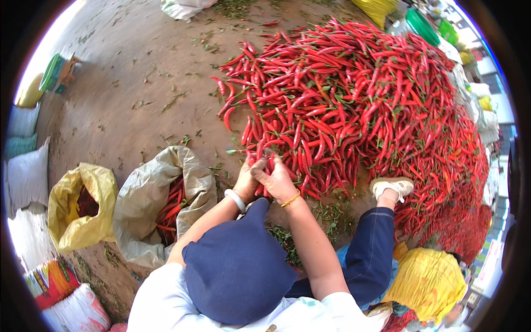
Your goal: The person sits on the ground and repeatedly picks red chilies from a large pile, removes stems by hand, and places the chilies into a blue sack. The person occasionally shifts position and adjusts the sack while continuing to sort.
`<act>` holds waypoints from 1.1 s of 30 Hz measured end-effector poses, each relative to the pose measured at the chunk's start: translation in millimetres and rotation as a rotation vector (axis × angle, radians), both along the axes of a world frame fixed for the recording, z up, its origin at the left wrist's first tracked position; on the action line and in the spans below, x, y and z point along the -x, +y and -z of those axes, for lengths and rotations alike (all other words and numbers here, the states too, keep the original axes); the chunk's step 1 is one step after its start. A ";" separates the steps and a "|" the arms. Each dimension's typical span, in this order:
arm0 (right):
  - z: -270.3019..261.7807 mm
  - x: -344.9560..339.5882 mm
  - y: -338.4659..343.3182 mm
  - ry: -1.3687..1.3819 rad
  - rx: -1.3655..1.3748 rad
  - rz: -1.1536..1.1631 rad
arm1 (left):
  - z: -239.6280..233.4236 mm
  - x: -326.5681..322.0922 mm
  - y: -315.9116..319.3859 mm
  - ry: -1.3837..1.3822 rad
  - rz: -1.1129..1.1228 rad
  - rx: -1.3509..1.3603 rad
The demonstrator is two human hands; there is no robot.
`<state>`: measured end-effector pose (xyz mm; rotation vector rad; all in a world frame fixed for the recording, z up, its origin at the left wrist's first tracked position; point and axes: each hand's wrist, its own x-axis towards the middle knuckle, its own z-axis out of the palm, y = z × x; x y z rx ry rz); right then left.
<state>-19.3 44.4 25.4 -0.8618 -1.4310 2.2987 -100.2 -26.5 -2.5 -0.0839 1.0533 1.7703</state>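
A large heap of red chili peppers (340, 95) covers the ground ahead and to the right. At its near edge my left hand (247, 176) and my right hand (278, 176) come together, touching, with red chilies between and under their fingers. Each hand is closed around some of them; how many cannot be told. A pale bangle is on the left wrist, a yellow one on the right. Left of my hands stands an open grey-white woven sack (141, 207) with red chilies (172, 207) inside.
A yellow woven sack (62, 207) with dark red contents stands farther left. Filled sacks (29, 178) and a green basket (52, 72) line the left edge. Leaves and stems litter the brown floor (124, 103). At lower right lies a yellow sack (427, 282); a green tub (422, 27) stands beyond the heap.
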 end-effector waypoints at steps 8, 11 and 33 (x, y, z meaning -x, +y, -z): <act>14.1 -71.0 1.6 -0.383 -0.512 -0.066 | 38.4 -24.4 -1.3 -0.093 0.305 -0.024; -8.5 -87.4 -16.8 -0.657 -0.722 0.050 | 26.3 -40.7 16.7 -0.206 0.460 -0.105; -118.0 -508.5 -97.7 -1.389 -0.749 1.288 | -34.4 141.4 21.8 -0.450 -0.155 -0.539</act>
